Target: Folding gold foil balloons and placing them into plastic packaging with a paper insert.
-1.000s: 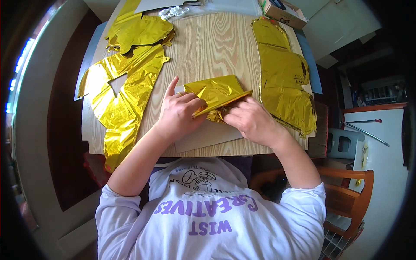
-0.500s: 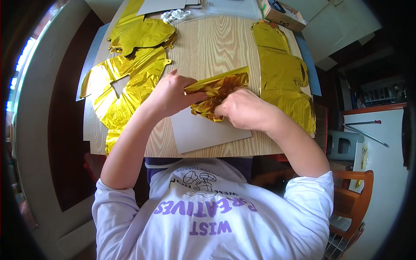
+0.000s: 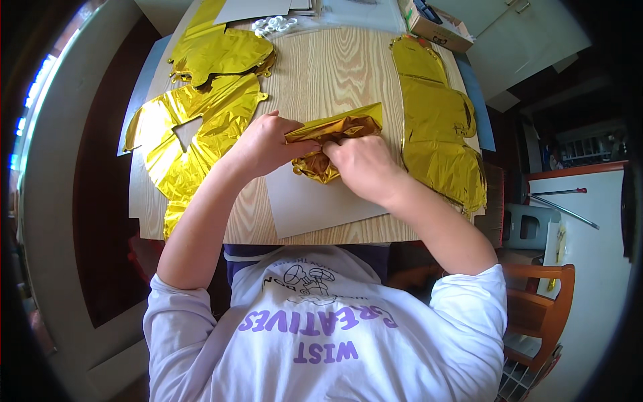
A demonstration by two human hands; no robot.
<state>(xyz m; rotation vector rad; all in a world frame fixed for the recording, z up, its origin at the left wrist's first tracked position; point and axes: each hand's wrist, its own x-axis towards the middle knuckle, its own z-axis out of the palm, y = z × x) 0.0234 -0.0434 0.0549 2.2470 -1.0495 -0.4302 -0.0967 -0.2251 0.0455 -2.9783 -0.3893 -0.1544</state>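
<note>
A crumpled, partly folded gold foil balloon (image 3: pixel 355 123) is between my hands over the middle of the table. My left hand (image 3: pixel 262 142) is closed on its left end, thumb along the lower side. My right hand (image 3: pixel 365 164) presses bent fingers into the foil's near side; its fingertips are partly hidden in the folds. Beneath lies a light grey sheet of card (image 3: pixel 328 206). Left of my left hand a flat gold foil balloon with a cut-out hole (image 3: pixel 221 110) is spread out, its lower part passing behind my forearm.
More flat gold foil balloons (image 3: pixel 224 53) lie at the far left. A stack of gold foil pieces (image 3: pixel 432 100) runs along the right side. White rings (image 3: pixel 274 25) and an open box (image 3: pixel 439 27) are at the back. A wooden chair (image 3: pixel 546 308) stands at right.
My right hand has shifted left and slightly up along the foil, gathering its near side closer to my left hand. My left hand stays nearly in place.
</note>
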